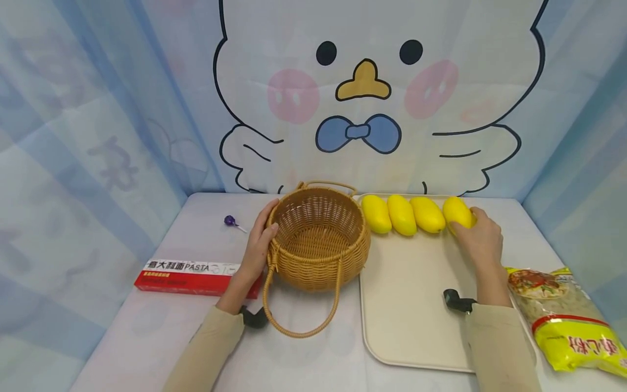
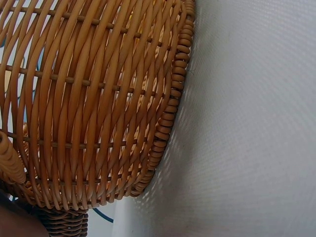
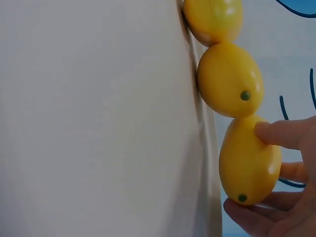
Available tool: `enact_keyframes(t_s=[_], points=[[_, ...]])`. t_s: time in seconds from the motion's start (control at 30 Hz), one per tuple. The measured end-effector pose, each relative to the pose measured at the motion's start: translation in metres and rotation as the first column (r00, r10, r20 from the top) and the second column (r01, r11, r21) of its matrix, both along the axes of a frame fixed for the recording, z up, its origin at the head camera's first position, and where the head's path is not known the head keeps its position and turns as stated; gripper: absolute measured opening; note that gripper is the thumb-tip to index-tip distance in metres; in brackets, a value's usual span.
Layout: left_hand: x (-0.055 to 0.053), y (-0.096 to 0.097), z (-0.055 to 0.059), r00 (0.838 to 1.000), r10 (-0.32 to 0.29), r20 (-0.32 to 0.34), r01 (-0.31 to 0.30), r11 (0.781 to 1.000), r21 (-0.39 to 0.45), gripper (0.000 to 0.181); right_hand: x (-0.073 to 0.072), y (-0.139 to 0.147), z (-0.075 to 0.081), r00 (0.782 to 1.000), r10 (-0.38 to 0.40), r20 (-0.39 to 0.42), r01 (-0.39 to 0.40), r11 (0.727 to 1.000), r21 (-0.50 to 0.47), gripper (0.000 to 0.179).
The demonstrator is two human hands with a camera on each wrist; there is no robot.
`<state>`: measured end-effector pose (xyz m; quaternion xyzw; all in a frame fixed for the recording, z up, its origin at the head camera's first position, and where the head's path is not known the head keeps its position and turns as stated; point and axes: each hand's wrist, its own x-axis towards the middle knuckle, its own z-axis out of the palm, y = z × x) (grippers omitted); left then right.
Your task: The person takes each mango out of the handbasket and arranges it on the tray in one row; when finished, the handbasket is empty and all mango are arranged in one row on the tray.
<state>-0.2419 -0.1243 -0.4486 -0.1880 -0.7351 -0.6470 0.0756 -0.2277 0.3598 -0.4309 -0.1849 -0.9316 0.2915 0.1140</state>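
A round wicker basket (image 1: 313, 267) stands left of the tray, its near handle folded down toward the front. My left hand (image 1: 258, 242) holds the basket's left side at the rim; the left wrist view shows the woven wall (image 2: 89, 94) up close, with most of the hand outside the picture. At the tray's far right corner, my right hand (image 1: 480, 239) grips a yellow mango (image 1: 458, 211) between thumb and fingers. In the right wrist view this mango (image 3: 249, 163) touches its neighbour (image 3: 229, 79). Three other mangoes (image 1: 401, 215) lie in a row along the tray's far edge.
The cream tray (image 1: 411, 305) lies on the white table. A red and white pasta box (image 1: 191, 280) and a purple lollipop (image 1: 230, 221) lie on the left. To the right is a yellow noodle bag (image 1: 568, 321). Printed curtains (image 1: 362, 169) enclose the back and sides.
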Motion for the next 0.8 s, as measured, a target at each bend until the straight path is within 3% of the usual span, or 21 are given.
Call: enact_keyframes(t_s=[0.17, 0.4, 0.8], points=[[-0.001, 0.0, 0.0, 1.0, -0.003, -0.001, 0.003, 1.0, 0.003, 0.053, 0.0, 0.001, -0.001, 1.0, -0.006, 0.029, 0.007, 0.999, -0.035, 0.072], [0.019, 0.002, 0.029, 0.999, -0.024, 0.044, 0.024, 1.0, -0.005, 0.057, -0.004, 0.004, -0.005, 0.997, 0.011, 0.072, -0.004, 0.995, -0.098, 0.072], [0.019, 0.002, 0.031, 0.998, -0.016, 0.053, 0.016, 1.0, -0.006, 0.057, -0.008, 0.007, -0.008, 0.996, 0.066, 0.065, -0.058, 0.992, -0.114, 0.073]])
